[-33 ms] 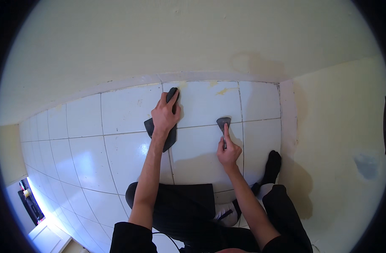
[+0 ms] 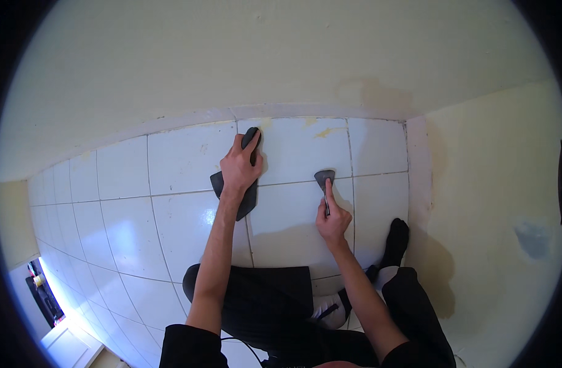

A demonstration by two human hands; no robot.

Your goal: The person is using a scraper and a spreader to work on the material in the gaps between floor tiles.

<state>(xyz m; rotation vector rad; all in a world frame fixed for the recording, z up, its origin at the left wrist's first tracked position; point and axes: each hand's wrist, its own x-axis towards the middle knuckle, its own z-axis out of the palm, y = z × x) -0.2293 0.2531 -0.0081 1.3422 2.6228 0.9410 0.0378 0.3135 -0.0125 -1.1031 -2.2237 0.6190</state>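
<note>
A black, flat, dustpan-like tool with a narrow handle (image 2: 249, 201) is held by the left hand (image 2: 240, 168), whose fingers are wrapped around the handle. The handle is pointed toward the base of the wall ahead, and the wide part is partly covered by the wrist. A small scraper with a grey, fan-shaped blade and a dark handle (image 2: 324, 176) is held by the right hand (image 2: 334, 223); the handle is clamped in the curled fingers, and the index finger is laid along it toward the blade. The blade is seen over the floor of glossy white square tiles (image 2: 293, 208), just above a grout line; whether the tile is touched by it cannot be told. The two tools are kept apart, the dustpan-like one to the left of the scraper.

Yellowish smears of residue (image 2: 328, 132) are seen on the tile beyond both tools, near the pale, cream-coloured wall (image 2: 281, 55). A second cream wall (image 2: 496, 184) is marked by a bluish-grey patch (image 2: 532, 240). A foot in a black sock (image 2: 397, 239) is placed near that wall's base, and the person's legs, clothed in black trousers (image 2: 268, 294), are folded beneath the forearms.
</note>
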